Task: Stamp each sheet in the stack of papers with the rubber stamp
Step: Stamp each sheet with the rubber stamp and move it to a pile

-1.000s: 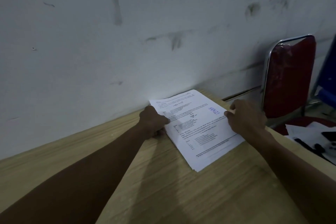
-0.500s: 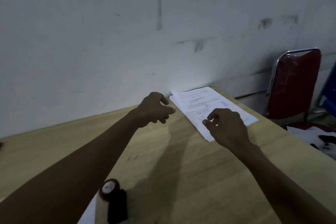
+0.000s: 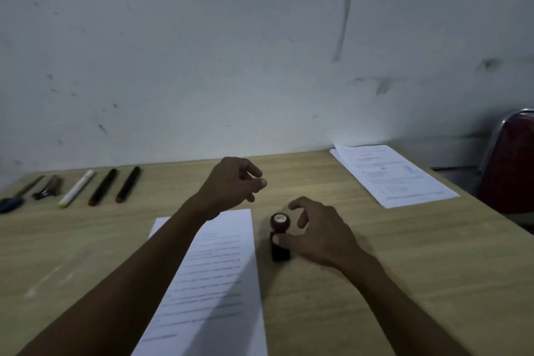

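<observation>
A pale, scuffed wall (image 3: 231, 52) fills the upper half of the view, and a light wooden table (image 3: 404, 283) runs along its foot. At the table's near edge, in the middle, lies a printed sheet (image 3: 219, 274), its long side running away from the person; the left forearm crosses above its far left part. A second stack of printed papers (image 3: 393, 176) sits at the far right corner against the wall, with a faint blue mark near its right edge. Beyond that corner stands a red chair (image 3: 511, 162) with a metal frame.

The left hand (image 3: 231, 182) hangs above the table just past the near sheet's far edge, fingers loosely curled and holding nothing. The right hand (image 3: 315, 234) is at the rubber stamp (image 3: 279, 237), which stands upright just beside the near sheet's right edge: the thumb lies against its dark body, the fingers arch over its round red top, and the blur leaves it unclear whether they touch.

Along the far left edge lies a row of pens and markers (image 3: 101, 186), one of them white.
</observation>
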Tool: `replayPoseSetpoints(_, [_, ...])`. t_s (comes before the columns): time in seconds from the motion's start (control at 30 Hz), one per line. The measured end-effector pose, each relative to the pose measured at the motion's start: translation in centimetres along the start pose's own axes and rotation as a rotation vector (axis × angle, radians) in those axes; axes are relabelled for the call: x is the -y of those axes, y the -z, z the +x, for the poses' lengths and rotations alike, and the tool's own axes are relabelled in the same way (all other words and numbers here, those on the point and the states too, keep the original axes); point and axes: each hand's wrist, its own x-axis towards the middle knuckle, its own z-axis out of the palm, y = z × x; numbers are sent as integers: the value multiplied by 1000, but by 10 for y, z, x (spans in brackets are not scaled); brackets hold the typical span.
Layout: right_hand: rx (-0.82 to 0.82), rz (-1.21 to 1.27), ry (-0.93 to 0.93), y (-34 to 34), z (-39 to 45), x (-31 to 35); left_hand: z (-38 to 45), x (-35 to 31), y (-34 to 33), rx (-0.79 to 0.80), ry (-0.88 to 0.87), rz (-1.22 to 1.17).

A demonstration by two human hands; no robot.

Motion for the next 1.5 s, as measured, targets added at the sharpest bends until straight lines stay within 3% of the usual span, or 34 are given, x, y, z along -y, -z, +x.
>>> replayPoseSetpoints(0.37, [-148, -208, -24, -40, -9, 31, -79, 67, 35, -92, 65, 17])
replayPoseSetpoints(0.57, [-195, -85, 49, -42, -23, 48, -108, 98, 44, 46, 16, 281])
replayPoseSetpoints(0.83, [-127, -125, 162, -58, -50, 69, -126, 128, 28, 164, -48, 348])
replayPoseSetpoints(1.1, [-135, -283, 141, -75, -55, 71, -135, 147, 19, 106, -104, 384])
replayPoseSetpoints(1.5, [-118, -305, 145, -88, -54, 72, -135, 151, 19, 98, -125, 412])
